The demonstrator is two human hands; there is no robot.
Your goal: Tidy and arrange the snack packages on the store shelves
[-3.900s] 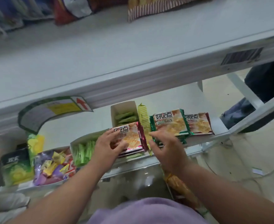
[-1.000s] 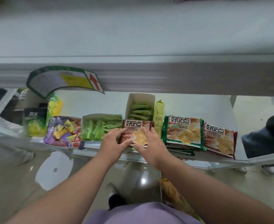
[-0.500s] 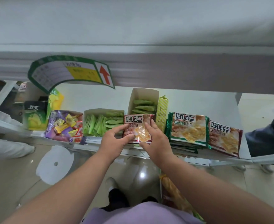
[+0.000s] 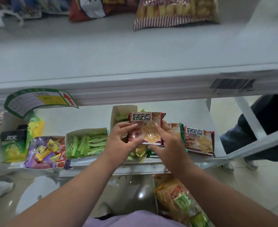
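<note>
Lower white metal shelf: open white cardboard tray full of slim green foil sachets, lying flat, mostly side by side. Left of it, touching, a second open tray heaped with mixed purple, yellow and red wrapped candies. Further left a green-and-black chip bag stands upright, with a yellow-green bag behind it. Tall open beige carton at the back behind the hands, holding a few more green sachets; most of its inside is hidden. Left hand and right hand both grip one maroon plastic cracker packet with a white label and cracker photo, lifted clear of the shelf and tilted face-up toward the camera. Left fingers curl over its left edge, thumb laid across the lower front; right fingers wrap the right edge and bottom corner, thumb on the front. Packet looks glossy and slightly creased, with more maroon edges stacked behind it at right, count unclear. Under the hands: loose green and yellow wrappers at the shelf lip. Right of the hands, a green-edged cracker packet mostly hidden, then a matching maroon cracker packet flat on the shelf, just beside it. Upper white shelf carries striped and red snack bags along its back.
</note>
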